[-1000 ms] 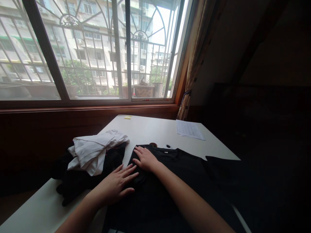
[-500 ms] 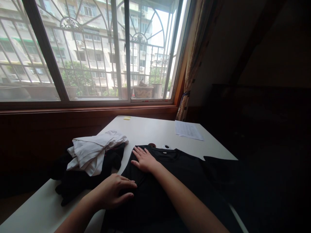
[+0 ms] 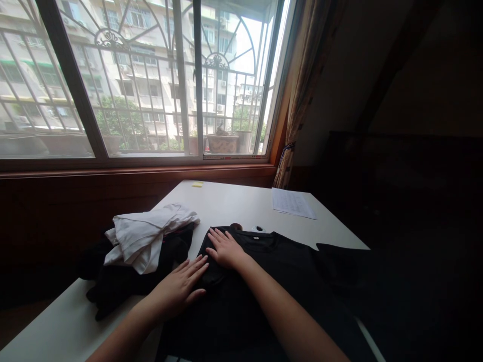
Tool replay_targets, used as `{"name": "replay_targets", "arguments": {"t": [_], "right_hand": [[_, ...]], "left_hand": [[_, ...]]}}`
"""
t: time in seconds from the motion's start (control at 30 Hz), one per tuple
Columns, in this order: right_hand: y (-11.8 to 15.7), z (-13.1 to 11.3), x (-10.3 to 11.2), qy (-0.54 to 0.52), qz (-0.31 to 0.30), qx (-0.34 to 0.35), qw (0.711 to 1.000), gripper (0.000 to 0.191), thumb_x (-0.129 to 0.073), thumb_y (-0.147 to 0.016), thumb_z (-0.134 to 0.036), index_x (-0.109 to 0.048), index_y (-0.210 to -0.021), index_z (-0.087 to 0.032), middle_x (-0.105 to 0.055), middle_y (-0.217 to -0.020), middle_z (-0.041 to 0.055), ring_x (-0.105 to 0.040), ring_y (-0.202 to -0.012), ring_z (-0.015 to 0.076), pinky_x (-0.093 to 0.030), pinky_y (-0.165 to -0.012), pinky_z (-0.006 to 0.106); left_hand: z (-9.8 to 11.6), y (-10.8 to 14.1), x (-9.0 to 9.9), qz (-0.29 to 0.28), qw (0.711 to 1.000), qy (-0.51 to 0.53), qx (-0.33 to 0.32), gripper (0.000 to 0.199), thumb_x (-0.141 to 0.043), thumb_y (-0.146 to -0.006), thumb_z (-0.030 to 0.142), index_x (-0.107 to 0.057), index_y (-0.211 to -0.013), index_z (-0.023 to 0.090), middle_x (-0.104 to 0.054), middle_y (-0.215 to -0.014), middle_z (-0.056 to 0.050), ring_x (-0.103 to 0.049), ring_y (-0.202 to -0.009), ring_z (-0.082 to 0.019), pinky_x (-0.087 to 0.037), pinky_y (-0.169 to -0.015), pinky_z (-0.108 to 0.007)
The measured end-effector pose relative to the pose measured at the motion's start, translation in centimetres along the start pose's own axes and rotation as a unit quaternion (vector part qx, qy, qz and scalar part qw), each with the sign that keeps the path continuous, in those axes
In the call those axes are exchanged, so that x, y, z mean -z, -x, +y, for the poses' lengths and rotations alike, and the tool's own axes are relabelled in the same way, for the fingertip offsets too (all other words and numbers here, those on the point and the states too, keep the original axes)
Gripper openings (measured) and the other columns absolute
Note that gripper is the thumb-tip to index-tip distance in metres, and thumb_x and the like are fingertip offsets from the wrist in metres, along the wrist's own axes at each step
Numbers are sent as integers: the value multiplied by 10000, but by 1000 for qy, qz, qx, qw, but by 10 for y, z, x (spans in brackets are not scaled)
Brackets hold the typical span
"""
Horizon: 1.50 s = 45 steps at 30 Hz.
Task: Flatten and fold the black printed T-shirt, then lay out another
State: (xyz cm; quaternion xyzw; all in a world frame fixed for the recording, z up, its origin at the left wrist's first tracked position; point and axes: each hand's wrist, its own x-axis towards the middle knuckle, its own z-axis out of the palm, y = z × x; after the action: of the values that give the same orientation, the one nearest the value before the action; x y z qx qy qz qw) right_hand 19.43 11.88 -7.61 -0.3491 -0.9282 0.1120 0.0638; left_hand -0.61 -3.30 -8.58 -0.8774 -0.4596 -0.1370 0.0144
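Note:
A black T-shirt (image 3: 279, 281) lies spread on the white table, its neckline with a small label facing the window. My right hand (image 3: 225, 249) rests flat on the shirt near its left shoulder corner, fingers stretched out. Just below and to the left, my left hand (image 3: 183, 286) lies with fingers extended over the left edge of the shirt, around the sleeve. Both hands are open and grip nothing. The sleeve on that side appears turned in over the body of the shirt.
Left of the shirt is a heap of clothes, a white garment (image 3: 141, 236) on top of black ones (image 3: 113, 296). Beyond the collar sit a brown round object (image 3: 236, 227) and a white roll (image 3: 258, 229). Printed papers (image 3: 292, 202) and a yellow sticky pad (image 3: 197, 184) lie farther back.
My left hand has moved slightly up and away from me, and its fingers have straightened and spread on the cloth. The right hand stays almost in place.

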Motion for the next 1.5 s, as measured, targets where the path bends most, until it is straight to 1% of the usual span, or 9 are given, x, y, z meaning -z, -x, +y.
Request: {"name": "replay_targets", "arguments": {"t": [0.23, 0.5, 0.6, 0.73, 0.9, 1.03, 1.23, 1.4, 1.5], "right_hand": [[-3, 35, 8, -6, 7, -61, 998, 703, -243, -1013, -614, -272, -1604, -233, -184, -1681, 36, -123, -1557, 270, -74, -1241, 548], [5, 55, 8, -14, 89, -71, 993, 535, -364, -1024, -362, -415, -1541, -237, -375, -1617, 57, -311, -1500, 226, -216, -1229, 471], [10, 51, 12, -14, 137, -48, 989, 520, -354, -1020, -286, -445, -1522, -189, -438, -1580, 78, -321, -1494, 226, -245, -1224, 459], [20, 40, 19, -9, 168, 14, 986, 482, -374, -1010, -240, -521, -1468, -193, -482, -1552, 53, -355, -1475, 202, -189, -1248, 428], [22, 20, 16, 2, 110, 119, 987, 482, -433, -1018, -373, -510, -1476, -245, -455, -1570, 30, -368, -1472, 201, -185, -1246, 436], [12, 11, 9, 15, 44, 64, 997, 551, -380, -1027, -505, -436, -1527, -279, -373, -1616, 9, -285, -1512, 216, -190, -1241, 448], [6, 8, 6, 21, 70, -2, 997, 561, -361, -1029, -468, -442, -1525, -220, -379, -1613, 53, -303, -1501, 264, -180, -1237, 489], [40, 9, 16, 25, 97, -21, 995, 555, -449, -995, -444, -507, -1481, -182, -437, -1581, 86, -381, -1455, 271, -201, -1240, 455], [76, 28, 32, 24, 114, -43, 992, 548, -474, -979, -429, -535, -1458, -172, -476, -1551, 105, -426, -1421, 281, -248, -1226, 464]], "left_hand": [[9, -1, 17, -73, 997, 35, -11, 629, -516, -1010, 518, -245, -1573, 440, -227, -1663, -31, -244, -1511, -365, -293, -1173, -642], [12, -2, 43, -108, 989, 102, -23, 640, -614, -963, 495, -349, -1542, 433, -284, -1649, -33, -254, -1503, -381, -260, -1171, -685], [10, -3, 45, -99, 989, 105, -17, 563, -601, -977, 459, -430, -1510, 400, -371, -1614, -32, -312, -1490, -349, -281, -1182, -656], [11, -7, 41, -53, 995, 81, -27, 444, -574, -1000, 381, -554, -1438, 309, -532, -1509, -62, -450, -1425, -303, -304, -1201, -602], [22, -12, 42, -13, 994, 97, -46, 385, -611, -969, 294, -645, -1351, 265, -619, -1420, -66, -554, -1343, -290, -419, -1166, -509], [32, -12, 52, -38, 989, 138, -38, 357, -607, -954, 274, -681, -1303, 281, -680, -1345, -36, -625, -1267, -260, -501, -1107, -436], [33, -11, 58, -35, 983, 175, -38, 333, -583, -944, 246, -714, -1249, 273, -716, -1287, -39, -668, -1208, -245, -558, -1036, -379], [31, -10, 56, -38, 984, 169, -34, 354, -583, -934, 221, -705, -1261, 281, -705, -1307, -28, -652, -1232, -235, -546, -1055, -374], [31, -9, 56, -36, 985, 168, -33, 356, -594, -928, 217, -706, -1259, 288, -704, -1310, -25, -658, -1224, -235, -548, -1054, -370]]}}
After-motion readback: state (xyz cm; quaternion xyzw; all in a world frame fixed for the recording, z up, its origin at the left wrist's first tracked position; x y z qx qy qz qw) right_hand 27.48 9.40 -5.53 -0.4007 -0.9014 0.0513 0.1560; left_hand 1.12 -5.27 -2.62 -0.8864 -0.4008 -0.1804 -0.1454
